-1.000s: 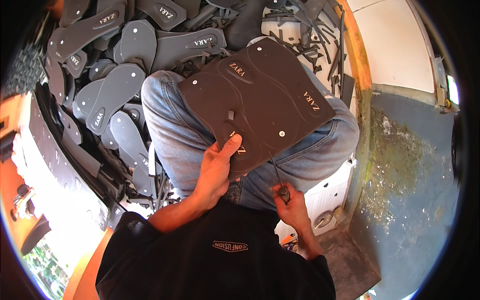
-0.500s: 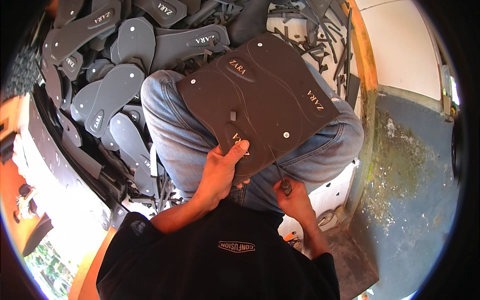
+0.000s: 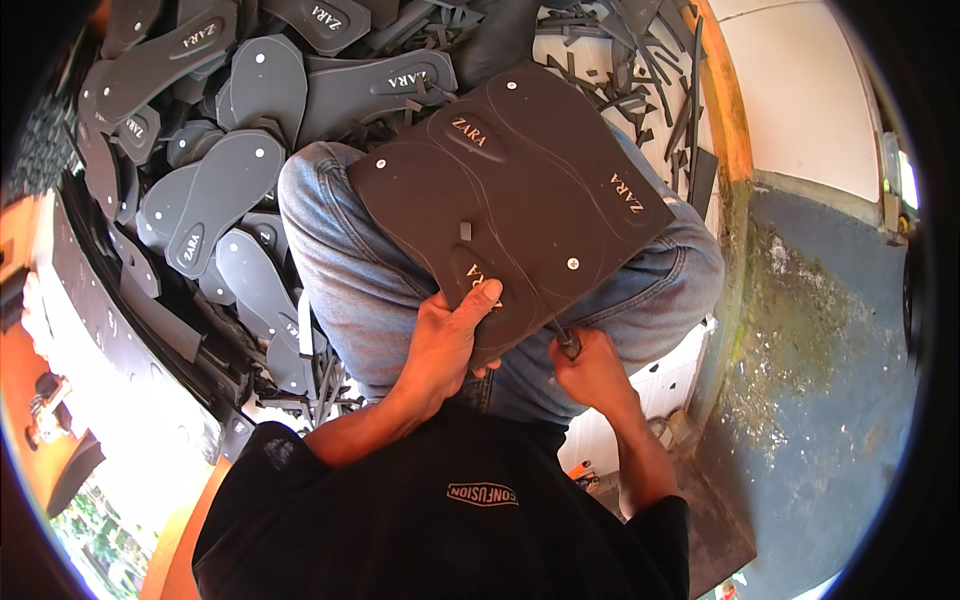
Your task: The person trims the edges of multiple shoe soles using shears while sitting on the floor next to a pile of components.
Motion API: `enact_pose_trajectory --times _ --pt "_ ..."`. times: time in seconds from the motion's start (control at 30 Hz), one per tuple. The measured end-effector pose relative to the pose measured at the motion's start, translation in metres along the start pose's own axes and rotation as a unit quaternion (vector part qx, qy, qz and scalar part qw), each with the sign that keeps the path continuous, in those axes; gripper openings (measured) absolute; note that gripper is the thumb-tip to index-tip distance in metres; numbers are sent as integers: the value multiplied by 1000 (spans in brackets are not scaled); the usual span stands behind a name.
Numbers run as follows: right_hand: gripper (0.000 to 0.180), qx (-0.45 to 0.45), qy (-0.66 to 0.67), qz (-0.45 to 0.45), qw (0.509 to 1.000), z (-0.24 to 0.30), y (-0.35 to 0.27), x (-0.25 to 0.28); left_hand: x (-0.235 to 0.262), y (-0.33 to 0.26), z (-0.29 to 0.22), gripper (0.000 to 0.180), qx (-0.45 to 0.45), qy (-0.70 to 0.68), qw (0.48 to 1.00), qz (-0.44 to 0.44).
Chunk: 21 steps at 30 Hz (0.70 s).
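Observation:
A black foam sheet marked with sole outlines, pale lettering and white dots lies tilted across my lap. My left hand is closed on its near left edge, thumb on top and fingers underneath. In my closed right hand is a thin-bladed knife, gripped by its dark handle. Its blade meets the sheet's near edge, beside a sole outline, and most of the blade is hidden by the foam. A small grey square sits on the sheet.
Many cut black soles are piled to the left and far left. Thin black offcuts litter the white floor at the far side. A wooden edging borders the blue-grey floor on the right. A brown slab lies at lower right.
My right hand has moved slightly up toward the sheet, and the knife blade has gone further into it, with less of it showing. My left hand keeps its hold.

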State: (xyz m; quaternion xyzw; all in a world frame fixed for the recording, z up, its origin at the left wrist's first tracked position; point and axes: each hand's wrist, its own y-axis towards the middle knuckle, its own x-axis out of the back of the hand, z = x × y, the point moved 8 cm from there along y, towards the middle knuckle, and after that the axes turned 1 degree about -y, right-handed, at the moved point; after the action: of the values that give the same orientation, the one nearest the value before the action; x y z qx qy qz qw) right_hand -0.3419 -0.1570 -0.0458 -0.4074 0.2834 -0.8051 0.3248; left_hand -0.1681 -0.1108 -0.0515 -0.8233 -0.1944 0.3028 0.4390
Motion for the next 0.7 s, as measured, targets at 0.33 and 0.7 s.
enact_pose_trajectory --times 0.33,0.7 --pt "17 -22 11 -36 999 6 18 -12 -2 4 2 36 3 -18 1000 5" --pt "33 36 29 -92 995 36 37 -20 -6 9 4 37 7 -31 999 1"
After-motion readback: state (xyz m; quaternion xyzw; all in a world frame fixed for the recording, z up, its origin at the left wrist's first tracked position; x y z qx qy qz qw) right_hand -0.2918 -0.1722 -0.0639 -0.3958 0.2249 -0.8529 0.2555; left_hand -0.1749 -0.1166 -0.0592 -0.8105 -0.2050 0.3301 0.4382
